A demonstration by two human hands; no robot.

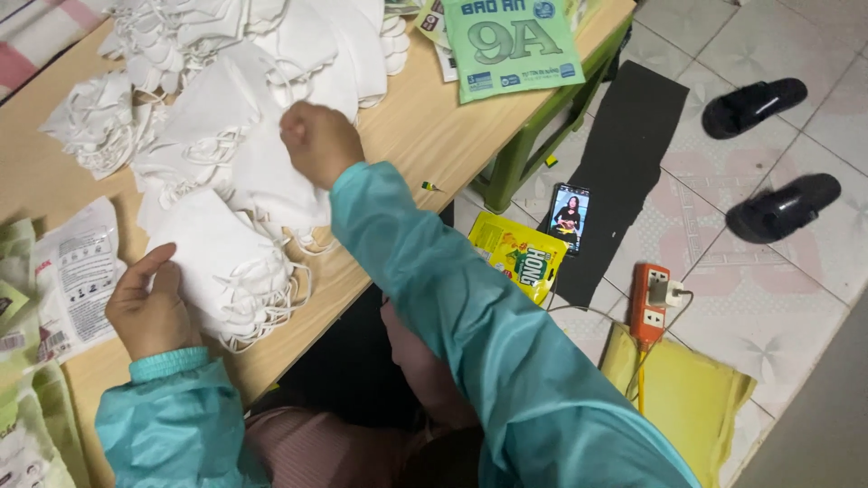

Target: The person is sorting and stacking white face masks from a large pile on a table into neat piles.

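Nearest me, my left hand (149,312) lay flat, fingers spread and resting on a stack of white masks (226,271) at the near edge of the wooden table (425,117). Just left of that hand sat clear packets (77,276) with printed labels. My right hand (318,143) was further in, curled into a fist over more white masks, pinching what looked like one mask (271,176) from the loose heap; I could not tell exactly how much it gripped. Both sleeves were teal. Beyond the hand, a larger mask pile (226,45) spread across the far side of the table, with a green packet (511,41) lying at the table's right end. On the tiled floor to the right I saw a yellow pouch (517,256), a phone (569,217) on a black mat (624,163), an orange power strip (649,303), a yellow envelope (687,398) and two black slippers (768,154).
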